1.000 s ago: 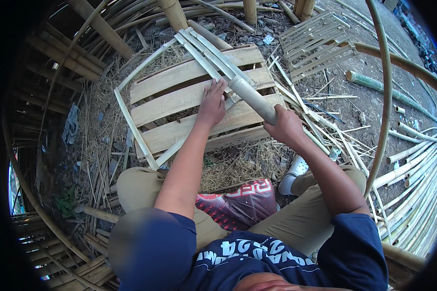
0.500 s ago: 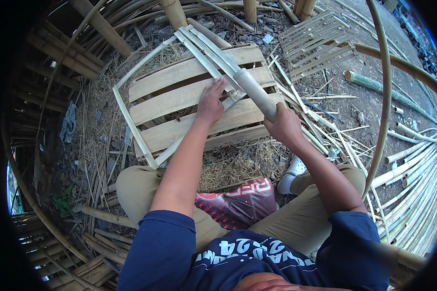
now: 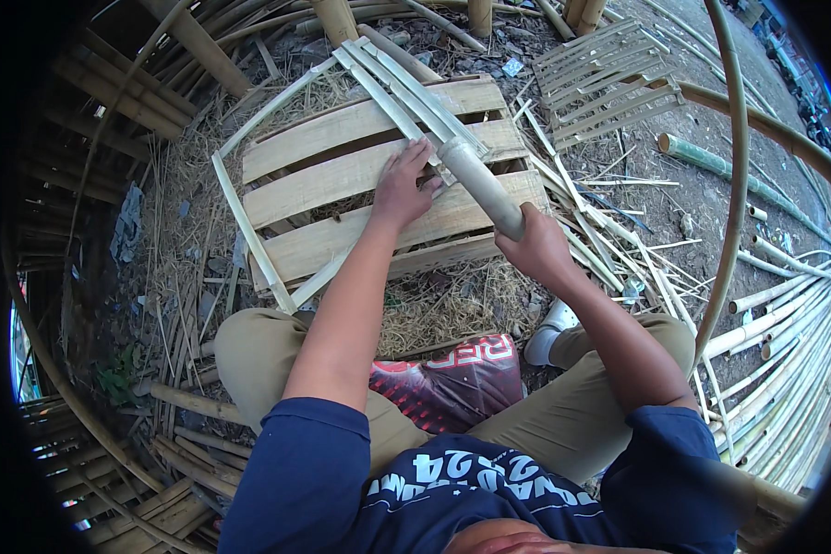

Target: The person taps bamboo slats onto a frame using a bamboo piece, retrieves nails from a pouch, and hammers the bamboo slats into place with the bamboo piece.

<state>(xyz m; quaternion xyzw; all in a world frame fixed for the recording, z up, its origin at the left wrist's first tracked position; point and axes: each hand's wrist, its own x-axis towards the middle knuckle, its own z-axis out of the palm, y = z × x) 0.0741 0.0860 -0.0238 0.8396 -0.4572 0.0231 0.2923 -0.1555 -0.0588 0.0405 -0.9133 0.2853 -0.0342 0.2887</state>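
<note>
My right hand [image 3: 533, 242] is closed around the near end of a thick, pale bamboo tube [image 3: 478, 185]. The tube slants away to the left, its far end against several narrow split bamboo strips [image 3: 406, 83]. At the near ends of these strips my left hand [image 3: 404, 187] grips them with bent fingers; the exact grasp is partly hidden. The strips belong to an angular bamboo frame [image 3: 242, 222] spread over a low wooden slatted crate [image 3: 328, 189]. One side of the frame passes behind my left forearm.
A bamboo slat grid [image 3: 609, 78] lies at the far right. Thin bamboo offcuts [image 3: 609, 226] litter the ground beside the crate. Many bamboo poles [image 3: 785, 369] fan out on the right. A curved pole [image 3: 734, 175] rises there. A patterned cloth [image 3: 462, 383] lies between my legs.
The bamboo tube and my right hand have shifted slightly left. The strips' far ends sit a little higher and the strips have spread somewhat. My left hand has its thumb farther out.
</note>
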